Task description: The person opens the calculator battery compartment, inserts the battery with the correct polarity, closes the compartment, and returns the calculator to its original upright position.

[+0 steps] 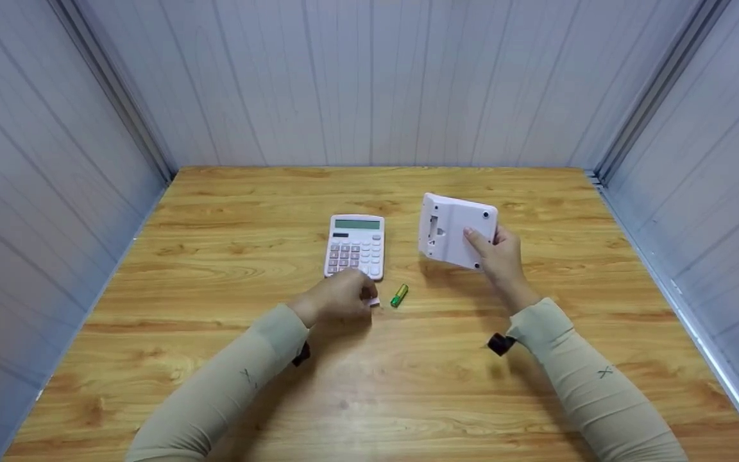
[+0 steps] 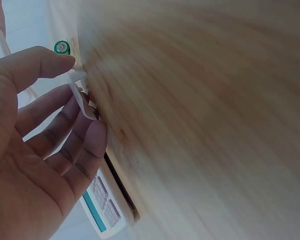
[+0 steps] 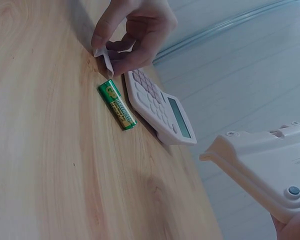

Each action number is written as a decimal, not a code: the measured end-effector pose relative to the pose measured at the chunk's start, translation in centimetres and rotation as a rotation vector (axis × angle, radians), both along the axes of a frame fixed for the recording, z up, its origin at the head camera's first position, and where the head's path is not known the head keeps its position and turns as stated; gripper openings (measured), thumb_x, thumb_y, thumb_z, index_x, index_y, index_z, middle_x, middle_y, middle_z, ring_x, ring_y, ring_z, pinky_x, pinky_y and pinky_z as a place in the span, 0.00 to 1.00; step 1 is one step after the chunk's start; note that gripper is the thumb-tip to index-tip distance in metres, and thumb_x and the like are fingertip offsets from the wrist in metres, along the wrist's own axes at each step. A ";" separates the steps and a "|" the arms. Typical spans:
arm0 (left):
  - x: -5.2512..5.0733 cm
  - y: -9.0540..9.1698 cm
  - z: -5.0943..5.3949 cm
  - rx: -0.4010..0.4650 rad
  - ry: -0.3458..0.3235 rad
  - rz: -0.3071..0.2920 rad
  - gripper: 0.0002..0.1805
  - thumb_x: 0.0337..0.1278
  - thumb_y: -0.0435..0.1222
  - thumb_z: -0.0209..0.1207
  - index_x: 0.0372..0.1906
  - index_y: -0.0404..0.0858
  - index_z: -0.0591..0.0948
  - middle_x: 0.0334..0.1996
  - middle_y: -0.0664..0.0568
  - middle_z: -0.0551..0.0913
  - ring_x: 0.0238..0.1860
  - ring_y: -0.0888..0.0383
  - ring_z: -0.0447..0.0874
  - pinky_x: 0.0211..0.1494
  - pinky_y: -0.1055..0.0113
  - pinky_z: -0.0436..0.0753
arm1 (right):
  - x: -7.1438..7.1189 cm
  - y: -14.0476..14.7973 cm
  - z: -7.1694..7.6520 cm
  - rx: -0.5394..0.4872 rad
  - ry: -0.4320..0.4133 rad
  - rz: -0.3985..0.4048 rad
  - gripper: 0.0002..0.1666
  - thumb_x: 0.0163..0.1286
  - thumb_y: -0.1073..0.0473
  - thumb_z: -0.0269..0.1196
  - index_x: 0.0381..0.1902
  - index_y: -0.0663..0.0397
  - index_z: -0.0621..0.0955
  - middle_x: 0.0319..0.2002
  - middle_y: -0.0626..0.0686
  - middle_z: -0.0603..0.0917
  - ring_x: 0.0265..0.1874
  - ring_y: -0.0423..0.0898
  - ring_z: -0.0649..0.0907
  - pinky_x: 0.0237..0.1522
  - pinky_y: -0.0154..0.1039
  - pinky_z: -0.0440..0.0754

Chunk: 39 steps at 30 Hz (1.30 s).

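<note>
My left hand [image 1: 340, 296] is low over the table and pinches a small white battery cover [image 2: 83, 100] between thumb and fingers. In the right wrist view the cover [image 3: 107, 63] stands tilted close to the wood. With my right hand [image 1: 505, 262] I grip a white calculator [image 1: 454, 240] raised off the table, thumb across its back. Its back faces me, and the battery compartment [image 1: 433, 228] is uncovered; no battery shows inside. A green and yellow battery [image 1: 399, 295] lies on the table just right of my left hand.
Another calculator [image 1: 358, 224], white with pinkish keys, lies face up behind my left hand, which covers its near edge. The wooden table [image 1: 215, 256] is enclosed by pale panel walls [image 1: 369, 83] at the back and sides.
</note>
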State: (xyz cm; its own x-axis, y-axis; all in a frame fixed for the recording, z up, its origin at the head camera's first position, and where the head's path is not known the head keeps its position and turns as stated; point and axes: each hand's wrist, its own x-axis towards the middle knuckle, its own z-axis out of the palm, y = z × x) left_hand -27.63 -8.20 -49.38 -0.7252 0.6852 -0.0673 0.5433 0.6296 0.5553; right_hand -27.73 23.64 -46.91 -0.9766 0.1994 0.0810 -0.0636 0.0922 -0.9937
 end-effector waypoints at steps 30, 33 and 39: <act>-1.0 6.8 0.9 -0.037 -0.045 0.173 0.24 0.61 0.44 0.76 0.53 0.30 0.88 0.42 0.44 0.93 0.42 0.50 0.89 0.57 0.52 0.90 | 0.4 0.4 0.2 0.023 -0.002 -0.020 0.21 0.81 0.59 0.65 0.65 0.67 0.81 0.57 0.61 0.90 0.47 0.40 0.90 0.46 0.33 0.92; -2.3 7.1 -1.1 -0.050 -0.009 0.158 0.21 0.55 0.46 0.77 0.42 0.33 0.89 0.34 0.49 0.90 0.35 0.53 0.85 0.45 0.57 0.88 | 0.2 0.3 0.1 0.010 0.029 -0.035 0.20 0.80 0.62 0.67 0.61 0.70 0.82 0.49 0.57 0.92 0.41 0.37 0.90 0.43 0.31 0.92; -4.0 7.8 -3.1 -0.079 -0.015 0.144 0.12 0.47 0.36 0.72 0.20 0.42 0.79 0.17 0.58 0.74 0.21 0.58 0.69 0.24 0.64 0.69 | 0.2 0.4 -0.1 0.017 0.019 -0.033 0.21 0.80 0.61 0.66 0.64 0.69 0.81 0.54 0.61 0.91 0.43 0.38 0.90 0.45 0.32 0.92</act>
State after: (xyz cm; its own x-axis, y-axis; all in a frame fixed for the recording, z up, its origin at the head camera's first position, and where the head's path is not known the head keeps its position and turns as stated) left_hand -31.62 -0.39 -52.45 -0.8139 0.5666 -0.1287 0.4366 0.7425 0.5081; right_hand -27.51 24.07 -47.00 -0.9678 0.2295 0.1032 -0.0792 0.1115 -0.9906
